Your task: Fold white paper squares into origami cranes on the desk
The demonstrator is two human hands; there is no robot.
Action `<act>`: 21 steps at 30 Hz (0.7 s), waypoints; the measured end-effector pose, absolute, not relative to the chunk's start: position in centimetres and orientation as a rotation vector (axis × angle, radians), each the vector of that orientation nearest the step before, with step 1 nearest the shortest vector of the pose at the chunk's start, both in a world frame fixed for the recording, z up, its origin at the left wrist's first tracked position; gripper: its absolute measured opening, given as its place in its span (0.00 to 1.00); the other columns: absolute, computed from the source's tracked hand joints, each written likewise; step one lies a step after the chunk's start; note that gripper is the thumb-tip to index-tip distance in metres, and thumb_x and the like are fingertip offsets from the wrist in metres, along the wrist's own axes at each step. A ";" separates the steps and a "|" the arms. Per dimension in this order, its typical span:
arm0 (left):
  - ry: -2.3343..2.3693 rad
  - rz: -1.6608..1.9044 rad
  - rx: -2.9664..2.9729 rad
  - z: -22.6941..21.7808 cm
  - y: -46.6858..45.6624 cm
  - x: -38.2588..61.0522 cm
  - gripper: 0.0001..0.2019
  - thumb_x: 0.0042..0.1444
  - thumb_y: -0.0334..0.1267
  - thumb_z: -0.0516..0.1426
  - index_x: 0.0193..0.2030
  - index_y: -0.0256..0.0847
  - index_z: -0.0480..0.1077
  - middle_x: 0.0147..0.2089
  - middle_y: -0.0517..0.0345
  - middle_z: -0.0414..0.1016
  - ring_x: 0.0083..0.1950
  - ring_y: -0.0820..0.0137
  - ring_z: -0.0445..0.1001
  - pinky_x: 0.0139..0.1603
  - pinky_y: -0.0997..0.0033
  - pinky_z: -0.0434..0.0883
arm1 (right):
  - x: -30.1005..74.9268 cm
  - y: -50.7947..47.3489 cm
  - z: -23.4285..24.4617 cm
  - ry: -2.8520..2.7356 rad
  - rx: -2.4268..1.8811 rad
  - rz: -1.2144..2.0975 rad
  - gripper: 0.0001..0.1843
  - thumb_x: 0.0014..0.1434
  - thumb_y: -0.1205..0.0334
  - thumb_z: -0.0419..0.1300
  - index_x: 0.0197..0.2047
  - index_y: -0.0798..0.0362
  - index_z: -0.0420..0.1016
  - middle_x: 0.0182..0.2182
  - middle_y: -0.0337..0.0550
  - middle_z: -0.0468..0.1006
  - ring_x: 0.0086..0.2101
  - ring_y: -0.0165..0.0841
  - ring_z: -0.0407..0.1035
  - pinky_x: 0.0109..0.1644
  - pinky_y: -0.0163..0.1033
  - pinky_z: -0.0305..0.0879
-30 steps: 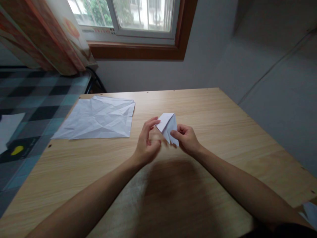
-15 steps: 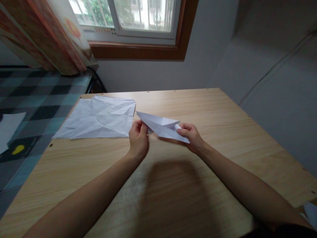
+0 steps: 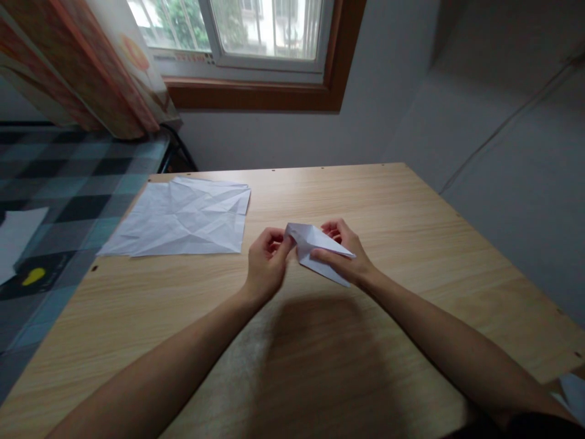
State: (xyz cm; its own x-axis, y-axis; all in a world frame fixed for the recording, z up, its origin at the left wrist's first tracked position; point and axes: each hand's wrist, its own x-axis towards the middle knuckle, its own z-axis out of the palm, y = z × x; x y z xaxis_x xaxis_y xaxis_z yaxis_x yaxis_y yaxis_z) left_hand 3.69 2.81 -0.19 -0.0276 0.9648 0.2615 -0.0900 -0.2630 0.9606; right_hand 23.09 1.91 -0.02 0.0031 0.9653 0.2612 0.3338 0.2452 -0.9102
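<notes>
- Bed (image 3: 68,201), far left: checked cover in grey, black and teal. On it lie one white sheet (image 3: 18,235) and one black thing (image 3: 31,277) with a yellow mark, too blurred to read.
- Curtain (image 3: 91,67), orange-patterned, hangs over the bed's far end beside the window (image 3: 256,30), which has a brown wooden frame.
- Creased sheet (image 3: 183,216): one, white, flat on the bench (image 3: 411,244) at its far left corner, well apart from the hands.
- Left hand (image 3: 267,265): its grip is closed, thumb and fingertips pinched on the left tip of the folded paper (image 3: 320,253).
- Folded paper: one, white, pointed, held between both hands over the middle of the bench. Its long point slants down towards the right wrist. I cannot tell whether it touches the wood.
- Right hand (image 3: 345,253): its grip is closed on the paper's right part, thumb across the top and fingers curled behind and under it.
- Both forearms cross the near half of the bench, and their shadow lies on the wood between them.
- Scrap (image 3: 571,390): one white piece at the bottom right corner, mostly cut off.
</notes>
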 end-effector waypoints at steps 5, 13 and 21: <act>1.048 1.460 1.294 -0.3 3.2 3.2 0.17 0.53 0.52 0.65 0.28 0.40 0.70 0.25 0.63 0.69 0.28 0.74 0.65 0.31 0.73 0.64 | 23.5 2.9 -0.2 -1.300 -1.301 0.908 0.16 0.49 0.48 0.68 0.29 0.54 0.75 0.25 0.41 0.77 0.27 0.34 0.69 0.30 0.38 0.65; 1.056 1.520 1.103 -1.5 4.7 2.7 0.22 0.55 0.59 0.61 0.27 0.42 0.66 0.23 0.64 0.64 0.25 0.74 0.63 0.28 0.74 0.63 | 25.5 5.1 -1.3 -1.000 -1.163 1.076 0.26 0.36 0.44 0.75 0.32 0.52 0.75 0.26 0.39 0.79 0.24 0.32 0.69 0.29 0.38 0.67; 1.272 1.697 1.552 0.2 3.0 2.9 0.12 0.55 0.37 0.61 0.46 0.43 0.70 0.48 0.53 0.74 0.47 0.65 0.73 0.45 0.66 0.69 | 26.0 5.4 -1.6 -0.938 -1.044 0.973 0.22 0.44 0.51 0.74 0.39 0.53 0.75 0.34 0.42 0.83 0.31 0.34 0.74 0.38 0.40 0.72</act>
State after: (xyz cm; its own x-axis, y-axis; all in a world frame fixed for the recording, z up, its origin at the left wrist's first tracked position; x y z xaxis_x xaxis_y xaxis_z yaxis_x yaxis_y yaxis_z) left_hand 2.89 3.04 0.16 -0.2187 0.8520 0.4758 0.2178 -0.4327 0.8749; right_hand 26.01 5.42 -1.58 0.2881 0.9460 0.1485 -0.1823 0.2064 -0.9613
